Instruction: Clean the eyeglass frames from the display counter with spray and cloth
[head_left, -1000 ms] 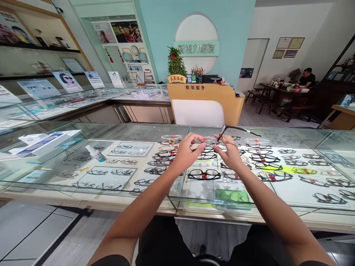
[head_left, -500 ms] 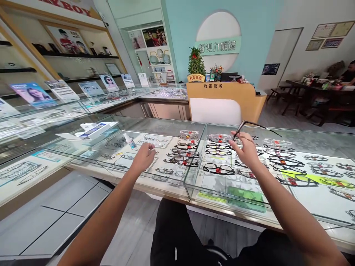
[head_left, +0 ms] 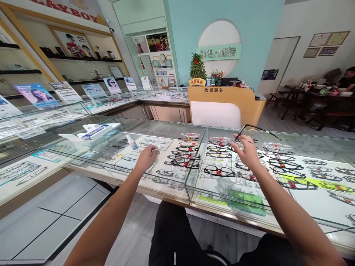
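My right hand (head_left: 246, 150) is closed around a pair of dark-framed eyeglasses (head_left: 237, 135), held above the glass counter with one temple reaching out to the right. My left hand (head_left: 148, 159) hovers over the counter's left section, thumb and fingertips pinched together. A small pale glint shows at those fingertips, too small to name. Just to the left of that hand stands a small white spray bottle (head_left: 131, 142). Under the glass between my hands lie rows of eyeglasses (head_left: 219, 170), several with red tags.
An open white box (head_left: 95, 133) sits on the glass at the left. The glass display counter (head_left: 190, 197) runs across in front of my knees. Beyond it stand a yellow and white cashier desk (head_left: 222, 94) and, at far right, a dark table with a person beside it.
My left hand has moved slightly to the right, and the pale glint now shows at its fingertips. My right hand keeps the eyeglasses nearly in place. The view has shifted a little.
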The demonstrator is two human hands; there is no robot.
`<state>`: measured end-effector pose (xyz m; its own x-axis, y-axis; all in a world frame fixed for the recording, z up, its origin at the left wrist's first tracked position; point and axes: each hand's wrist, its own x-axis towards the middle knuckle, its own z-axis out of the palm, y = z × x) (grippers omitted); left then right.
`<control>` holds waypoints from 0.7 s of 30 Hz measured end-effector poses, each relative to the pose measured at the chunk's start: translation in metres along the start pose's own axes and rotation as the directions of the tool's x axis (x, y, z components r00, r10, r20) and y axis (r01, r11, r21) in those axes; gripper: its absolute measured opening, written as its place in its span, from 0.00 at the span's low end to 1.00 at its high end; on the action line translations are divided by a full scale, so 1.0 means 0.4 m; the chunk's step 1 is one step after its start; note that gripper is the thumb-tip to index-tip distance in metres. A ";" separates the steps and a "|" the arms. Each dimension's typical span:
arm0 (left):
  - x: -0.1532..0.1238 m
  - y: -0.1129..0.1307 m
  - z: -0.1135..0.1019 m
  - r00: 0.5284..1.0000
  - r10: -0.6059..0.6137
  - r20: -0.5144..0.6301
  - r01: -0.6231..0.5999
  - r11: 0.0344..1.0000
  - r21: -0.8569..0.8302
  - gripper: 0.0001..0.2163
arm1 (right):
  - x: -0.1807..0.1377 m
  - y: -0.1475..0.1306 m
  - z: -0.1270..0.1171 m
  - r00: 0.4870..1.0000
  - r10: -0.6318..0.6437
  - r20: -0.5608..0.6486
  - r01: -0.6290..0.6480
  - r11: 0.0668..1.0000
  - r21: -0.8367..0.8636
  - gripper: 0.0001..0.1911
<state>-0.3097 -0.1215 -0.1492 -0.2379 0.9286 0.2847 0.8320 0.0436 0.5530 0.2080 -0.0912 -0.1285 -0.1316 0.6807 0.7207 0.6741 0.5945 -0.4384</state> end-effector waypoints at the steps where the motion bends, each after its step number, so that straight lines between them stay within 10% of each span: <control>1: 0.004 -0.001 0.004 1.000 0.007 0.004 -0.007 1.000 -0.006 0.13 | 0.001 0.000 0.000 1.000 0.000 0.001 0.000 1.000 0.000 0.29; 6: 0.017 -0.006 0.016 0.999 0.035 0.017 -0.034 0.999 -0.022 0.13 | 0.003 -0.005 -0.005 1.000 0.020 0.016 -0.020 1.000 -0.006 0.29; 10: 0.021 -0.001 0.005 0.984 0.018 -0.180 -0.020 1.000 -0.010 0.12 | 0.003 -0.008 -0.007 0.999 0.032 0.024 -0.032 0.999 -0.003 0.28; 16: 0.048 -0.017 -0.035 0.782 -0.127 -0.610 0.125 0.991 -0.046 0.18 | 0.006 -0.003 -0.009 0.999 0.036 0.015 -0.036 0.999 -0.005 0.29; 21: 0.097 -0.071 -0.049 0.738 -0.276 -0.615 0.246 0.960 -0.136 0.28 | 0.007 -0.003 -0.012 0.999 0.043 0.014 -0.043 0.999 0.002 0.28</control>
<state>-0.3523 -0.0940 -0.1383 -0.7139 0.4471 0.5389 0.6717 0.2196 0.7075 0.2101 -0.0921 -0.1232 -0.1128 0.7116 0.6935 0.6776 0.5656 -0.4701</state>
